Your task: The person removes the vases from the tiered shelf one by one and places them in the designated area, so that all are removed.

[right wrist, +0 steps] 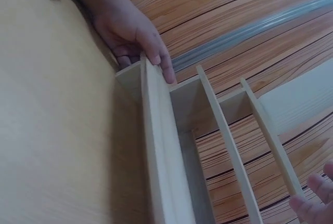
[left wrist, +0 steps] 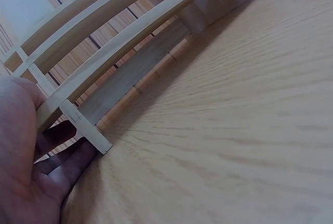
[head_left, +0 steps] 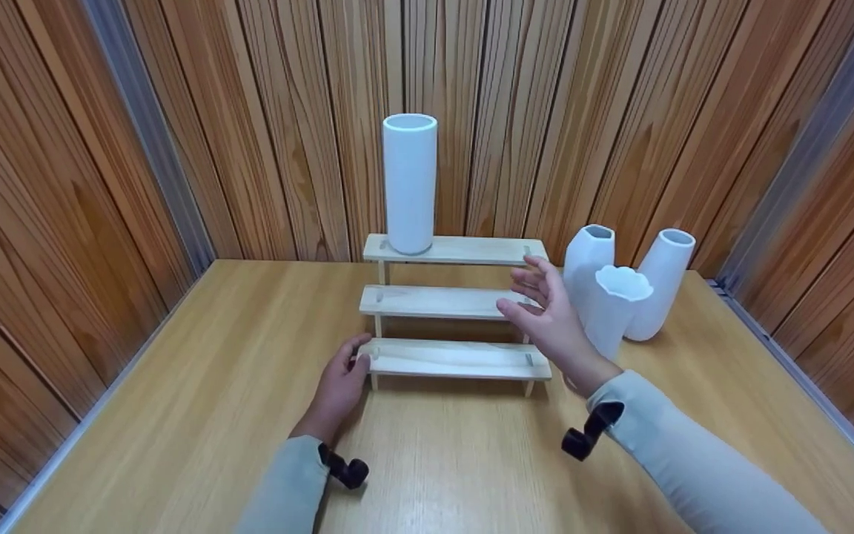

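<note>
A stepped wooden display stand [head_left: 457, 359] with three shelves stands upright on the table. My left hand [head_left: 339, 378] grips the left end of its lowest shelf; the thumb lies along the shelf's end, and the other fingers [left wrist: 73, 164] reach around the leg underneath. My right hand [head_left: 548, 315] holds nothing, its fingers spread and lightly bent by the right ends of the upper two shelves. In the right wrist view, its fingertips [right wrist: 307, 203] appear close to a shelf's end. A tall white cylindrical vase [head_left: 410, 185] rests on the left part of the top shelf.
Several white vases are grouped right of the stand: a faceted one [head_left: 588, 256], a scallop-rimmed one [head_left: 616, 308] partly behind my right wrist, and a tapered one [head_left: 664, 282]. Wood-panelled walls [head_left: 286, 126] enclose the table [head_left: 427, 460] at the back and both sides.
</note>
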Demonstrator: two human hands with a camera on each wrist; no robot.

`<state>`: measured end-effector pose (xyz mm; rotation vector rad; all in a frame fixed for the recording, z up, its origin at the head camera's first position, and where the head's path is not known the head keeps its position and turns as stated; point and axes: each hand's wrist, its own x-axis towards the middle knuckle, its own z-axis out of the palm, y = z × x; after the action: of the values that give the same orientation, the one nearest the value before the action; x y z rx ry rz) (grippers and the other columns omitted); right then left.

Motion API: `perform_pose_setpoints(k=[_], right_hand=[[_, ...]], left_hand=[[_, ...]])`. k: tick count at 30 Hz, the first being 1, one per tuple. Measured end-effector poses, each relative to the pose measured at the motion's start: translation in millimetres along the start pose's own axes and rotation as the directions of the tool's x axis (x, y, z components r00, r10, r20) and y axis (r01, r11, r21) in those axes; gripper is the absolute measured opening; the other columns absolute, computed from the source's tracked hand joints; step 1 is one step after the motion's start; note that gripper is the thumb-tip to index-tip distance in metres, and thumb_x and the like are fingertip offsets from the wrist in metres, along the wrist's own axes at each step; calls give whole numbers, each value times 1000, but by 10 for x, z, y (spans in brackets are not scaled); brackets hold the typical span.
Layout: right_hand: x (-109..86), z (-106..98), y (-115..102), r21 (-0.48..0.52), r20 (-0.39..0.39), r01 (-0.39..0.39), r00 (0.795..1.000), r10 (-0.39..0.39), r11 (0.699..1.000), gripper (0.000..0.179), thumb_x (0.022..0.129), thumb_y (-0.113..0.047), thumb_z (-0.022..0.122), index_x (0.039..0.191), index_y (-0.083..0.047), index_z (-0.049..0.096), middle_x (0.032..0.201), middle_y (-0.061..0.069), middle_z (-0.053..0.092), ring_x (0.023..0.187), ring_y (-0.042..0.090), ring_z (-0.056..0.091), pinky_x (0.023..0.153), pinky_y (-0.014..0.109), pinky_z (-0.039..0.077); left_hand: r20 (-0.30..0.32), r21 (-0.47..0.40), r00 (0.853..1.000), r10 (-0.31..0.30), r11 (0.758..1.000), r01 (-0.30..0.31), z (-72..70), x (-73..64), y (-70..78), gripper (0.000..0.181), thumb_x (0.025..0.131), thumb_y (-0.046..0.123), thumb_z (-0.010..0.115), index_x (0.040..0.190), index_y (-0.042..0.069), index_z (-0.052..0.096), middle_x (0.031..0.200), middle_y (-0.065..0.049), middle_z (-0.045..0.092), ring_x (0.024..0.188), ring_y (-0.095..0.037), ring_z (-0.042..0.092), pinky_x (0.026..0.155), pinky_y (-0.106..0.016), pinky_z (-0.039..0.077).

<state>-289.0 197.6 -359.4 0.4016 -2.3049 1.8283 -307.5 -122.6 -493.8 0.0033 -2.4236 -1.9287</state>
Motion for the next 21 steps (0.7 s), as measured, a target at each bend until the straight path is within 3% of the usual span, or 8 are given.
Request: perform_pose_setpoints(k=[6,10,17,21], right_hand=[[222,98,-61,0,15,41,999,-41,999,84,92,-28,76,156,-14,24,150,15,45,138,31,45,114,53,36],[364,164,-118,25,28,50,998,-51,998,83,92,-26,76,156,-16,25,151,17,43,139,32,44,113,53,37],[593,281,-254,42,29,90,995,-91,995,84,90,-31,78,155,-15,27,145,12,48,137,36,45,109,46,43],[694,361,-300,17,22,85,996,-85,996,86,88,-35,80,155,-16,29,143,9,50,135,31,48,108,45,44]], left_hand=[[-8,9,1000,-12,1000,13,5,-2,28,40,107,26,48,147,22,50,155,-4,42,142,-26,39,116,-51,33],[-11,-15,1000,-7,1000,7,8,4,31,41,107,22,47,147,18,50,152,-7,46,135,-27,45,112,-50,39],[1,-35,1000,-24,999,24,11,12,32,42,107,23,46,149,19,48,151,-6,46,131,-26,48,108,-47,44],[0,-23,1000,-30,999,30,13,3,31,42,107,25,47,149,19,48,153,-5,44,135,-26,45,111,-49,40]])
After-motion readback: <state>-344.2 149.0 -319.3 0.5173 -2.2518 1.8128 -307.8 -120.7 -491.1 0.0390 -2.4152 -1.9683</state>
